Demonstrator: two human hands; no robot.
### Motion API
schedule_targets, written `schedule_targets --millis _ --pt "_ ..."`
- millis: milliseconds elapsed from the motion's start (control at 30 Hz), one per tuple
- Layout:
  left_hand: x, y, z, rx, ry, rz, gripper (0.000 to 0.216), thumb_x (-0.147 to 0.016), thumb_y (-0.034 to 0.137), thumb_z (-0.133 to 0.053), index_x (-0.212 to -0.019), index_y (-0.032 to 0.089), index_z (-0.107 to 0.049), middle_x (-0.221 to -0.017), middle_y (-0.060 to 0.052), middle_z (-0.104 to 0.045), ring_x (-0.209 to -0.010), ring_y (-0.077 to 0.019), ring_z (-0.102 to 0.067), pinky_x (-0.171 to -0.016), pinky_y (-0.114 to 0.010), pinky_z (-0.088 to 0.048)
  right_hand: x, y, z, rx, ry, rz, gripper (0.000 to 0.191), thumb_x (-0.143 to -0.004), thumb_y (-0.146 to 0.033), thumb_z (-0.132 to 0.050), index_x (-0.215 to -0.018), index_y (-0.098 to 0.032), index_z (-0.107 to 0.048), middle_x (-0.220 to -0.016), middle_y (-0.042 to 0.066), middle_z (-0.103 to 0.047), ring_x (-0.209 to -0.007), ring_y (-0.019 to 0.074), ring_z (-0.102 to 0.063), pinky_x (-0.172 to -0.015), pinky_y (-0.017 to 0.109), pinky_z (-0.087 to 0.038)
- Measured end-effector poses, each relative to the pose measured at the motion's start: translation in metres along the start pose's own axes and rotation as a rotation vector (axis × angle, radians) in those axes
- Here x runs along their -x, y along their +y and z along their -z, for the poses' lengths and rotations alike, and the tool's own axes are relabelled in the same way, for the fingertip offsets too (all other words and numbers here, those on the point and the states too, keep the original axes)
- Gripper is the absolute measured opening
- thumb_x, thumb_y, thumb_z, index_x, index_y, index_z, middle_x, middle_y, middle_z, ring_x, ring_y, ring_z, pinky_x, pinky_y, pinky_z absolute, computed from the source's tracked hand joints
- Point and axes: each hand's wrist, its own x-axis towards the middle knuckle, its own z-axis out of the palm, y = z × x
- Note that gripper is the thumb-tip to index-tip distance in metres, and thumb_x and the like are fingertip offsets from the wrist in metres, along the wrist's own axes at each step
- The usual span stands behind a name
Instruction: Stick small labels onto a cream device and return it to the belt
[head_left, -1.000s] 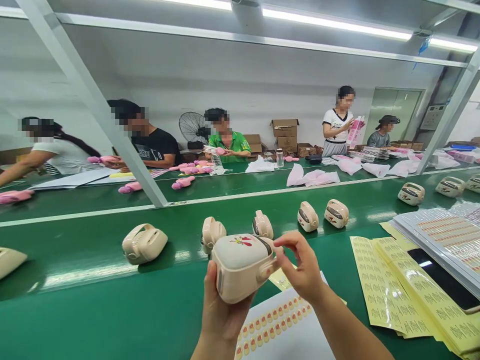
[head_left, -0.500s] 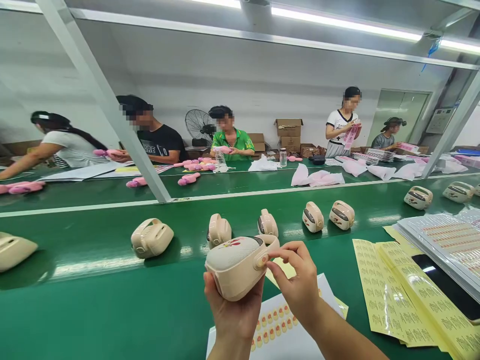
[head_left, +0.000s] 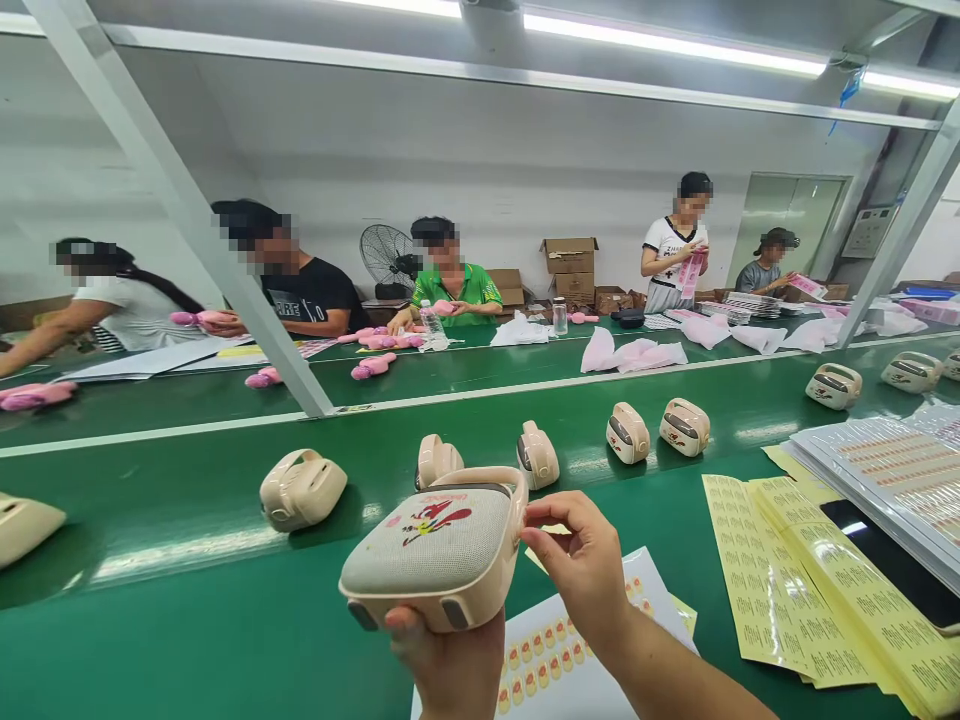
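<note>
My left hand (head_left: 450, 660) grips a cream portable speaker (head_left: 431, 550) from below, thumb on its lower edge. The speaker is tilted, with its grey mesh front and a red and yellow printed figure facing up. My right hand (head_left: 574, 560) has thumb and index finger pinched together at the handle's side joint, where the oval sticker they work on is now hidden by the handle (head_left: 520, 490). Below my hands lies a white sheet of small oval yellow-and-red stickers (head_left: 555, 660).
Several matching speakers stand along the green belt, one (head_left: 304, 490) at left and another (head_left: 685, 427) at right. Yellow label sheets (head_left: 780, 570), a black phone (head_left: 892, 560) and a stack of sticker sheets (head_left: 892, 470) lie at right. Co-workers sit and stand across a metal frame (head_left: 172, 200).
The speaker has been turned in my left hand, so its printed front and feet show more. The side joint and its oval sticker, visible before, are out of sight. My right hand has shifted slightly left.
</note>
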Motion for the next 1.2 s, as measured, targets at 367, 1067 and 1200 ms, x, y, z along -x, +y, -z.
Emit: schedule_targets --millis 367,1067,1200 --pt "-0.001 -0.002 -0.004 0.025 0.141 0.000 0.081 -0.041 0.071 -0.068 -0.115 0.042 -0.055 -0.138 0.016 -0.044 -0.135 -0.0225 -0.023 -0.088 -0.024 -0.049 -0.015 -0.007 0.005 -0.163 -0.117 -0.366 0.032 -0.047 -0.034 -0.080 -0.067 -0.018 -0.060 -0.066 -0.003 -0.056 -0.064 0.0112 -0.049 -0.061 0.025 -0.043" --pt "-0.003 0.008 -0.009 0.109 0.085 0.104 0.066 -0.050 0.064 -0.069 -0.111 0.039 -0.059 -0.129 0.015 -0.053 -0.134 -0.0238 -0.027 -0.066 -0.023 -0.057 -0.018 -0.013 0.009 -0.293 -0.235 -0.409 0.041 -0.045 -0.043 -0.081 -0.057 -0.017 -0.051 -0.056 -0.005 -0.054 -0.050 0.0083 -0.053 -0.051 0.025 -0.050" --pt "-0.010 0.003 0.002 0.178 0.040 0.156 0.052 -0.065 0.058 -0.063 -0.113 0.038 -0.058 -0.125 0.010 -0.058 -0.122 -0.0250 -0.045 -0.068 -0.026 -0.057 -0.009 -0.025 0.018 -0.143 -0.181 -0.276 0.033 -0.059 -0.042 -0.075 -0.061 -0.018 -0.053 -0.060 -0.005 -0.054 -0.053 0.0089 -0.056 -0.052 0.022 -0.049"
